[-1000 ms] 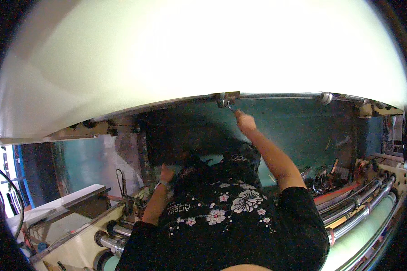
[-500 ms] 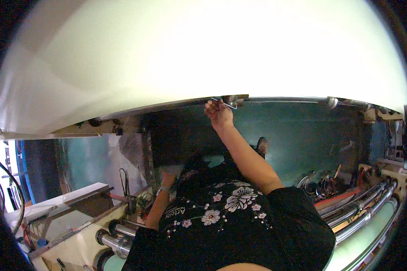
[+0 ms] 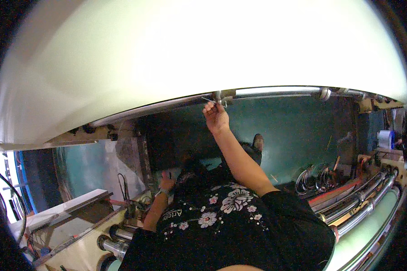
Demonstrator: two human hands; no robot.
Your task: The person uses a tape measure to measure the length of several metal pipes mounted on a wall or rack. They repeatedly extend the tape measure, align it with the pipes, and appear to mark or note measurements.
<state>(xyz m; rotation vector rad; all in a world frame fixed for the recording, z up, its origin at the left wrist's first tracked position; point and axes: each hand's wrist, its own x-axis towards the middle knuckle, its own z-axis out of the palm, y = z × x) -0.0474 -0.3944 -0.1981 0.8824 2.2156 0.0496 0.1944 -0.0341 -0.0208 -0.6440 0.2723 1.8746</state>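
Through the head view I see the right hand (image 3: 215, 118) closed around a thin silver metal rod (image 3: 206, 99), just beside the dull grey metal block (image 3: 229, 93) on the long shiny metal bar (image 3: 276, 91); the left hand (image 3: 167, 181) hangs near the black flowered shirt (image 3: 239, 226), and I cannot tell whether it is open

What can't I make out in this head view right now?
In the head view:
- Thin metal tool: middle covered by the right hand.
- Left hand: too dim and small to read its fingers.
- White sheet: detail washed out; cut off by the top edge.
- Pale green roll: partly behind the black shirt.
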